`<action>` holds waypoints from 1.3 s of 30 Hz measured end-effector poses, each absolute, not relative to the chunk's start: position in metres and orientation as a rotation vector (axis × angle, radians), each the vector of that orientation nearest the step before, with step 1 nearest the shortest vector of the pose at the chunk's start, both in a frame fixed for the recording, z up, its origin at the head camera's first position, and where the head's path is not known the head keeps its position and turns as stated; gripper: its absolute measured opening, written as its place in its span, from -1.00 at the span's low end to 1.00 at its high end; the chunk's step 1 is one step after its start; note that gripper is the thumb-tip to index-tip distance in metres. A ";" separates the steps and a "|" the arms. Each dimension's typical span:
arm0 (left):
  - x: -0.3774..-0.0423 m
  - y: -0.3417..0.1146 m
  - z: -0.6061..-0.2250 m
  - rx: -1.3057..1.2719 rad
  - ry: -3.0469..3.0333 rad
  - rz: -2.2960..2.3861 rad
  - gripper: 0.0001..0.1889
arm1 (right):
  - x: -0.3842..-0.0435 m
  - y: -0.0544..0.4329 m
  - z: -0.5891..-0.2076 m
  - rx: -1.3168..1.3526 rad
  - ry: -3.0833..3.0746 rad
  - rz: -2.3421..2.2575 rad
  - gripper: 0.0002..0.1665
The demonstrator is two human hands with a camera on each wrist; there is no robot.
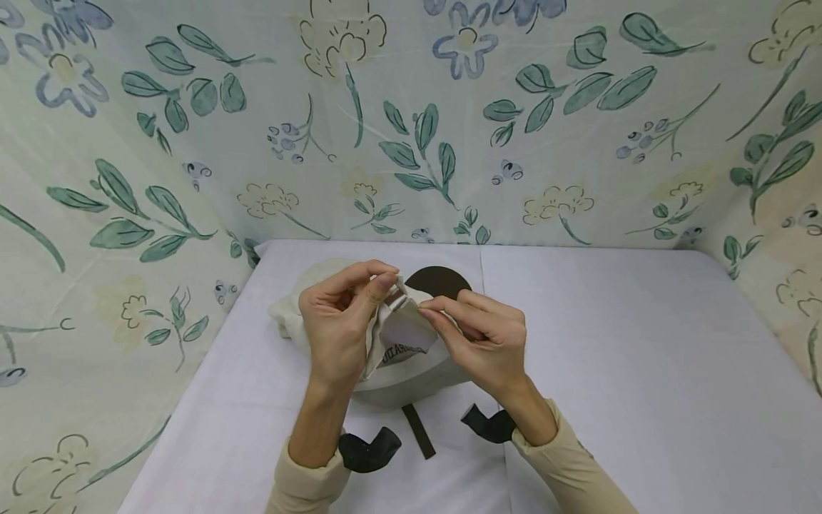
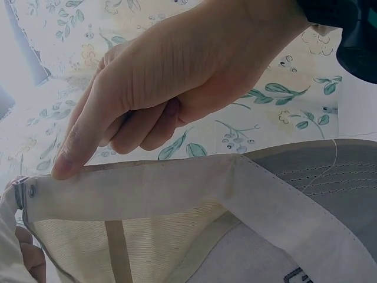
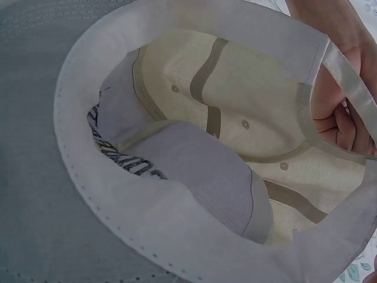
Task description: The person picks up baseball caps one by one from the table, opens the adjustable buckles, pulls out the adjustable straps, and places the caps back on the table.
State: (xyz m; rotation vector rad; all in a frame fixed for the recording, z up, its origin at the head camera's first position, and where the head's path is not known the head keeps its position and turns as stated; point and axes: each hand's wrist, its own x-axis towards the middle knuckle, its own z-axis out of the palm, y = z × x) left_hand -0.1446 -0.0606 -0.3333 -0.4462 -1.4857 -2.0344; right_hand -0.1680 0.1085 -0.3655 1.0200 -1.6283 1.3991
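Observation:
A pale baseball cap [image 1: 411, 389] is held up over the table with its open side showing and its grey brim towards the person. My left hand [image 1: 337, 321] pinches the cap's back edge beside a small metal buckle [image 1: 398, 303]. Across from it, my right hand [image 1: 484, 343] pinches the other side of the strap between thumb and forefinger. The left wrist view shows the buckle [image 2: 20, 191] at the end of the white sweatband [image 2: 129, 188]. Inside the cap, the right wrist view shows dark lettering [image 3: 123, 156] and the narrow back strap [image 3: 350, 82]; the right hand's fingertips are hidden there.
Behind the cap lie a dark brown rounded thing [image 1: 439, 280] and a cream cloth item [image 1: 289, 318], both partly covered. A short dark strip [image 1: 419, 431] lies in front on the white-covered table [image 1: 610, 357]. Flower-patterned cloth [image 1: 411, 107] hangs around the table.

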 end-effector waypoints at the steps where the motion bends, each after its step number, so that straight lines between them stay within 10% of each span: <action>1: -0.144 -0.061 -0.333 -0.445 -1.487 -2.032 -0.77 | -0.168 0.108 -0.365 1.021 -1.627 1.399 -0.76; 39: -0.143 -0.099 -0.321 -0.468 -1.153 -2.099 -0.95 | -0.169 0.100 -0.375 1.078 -1.557 1.477 -0.88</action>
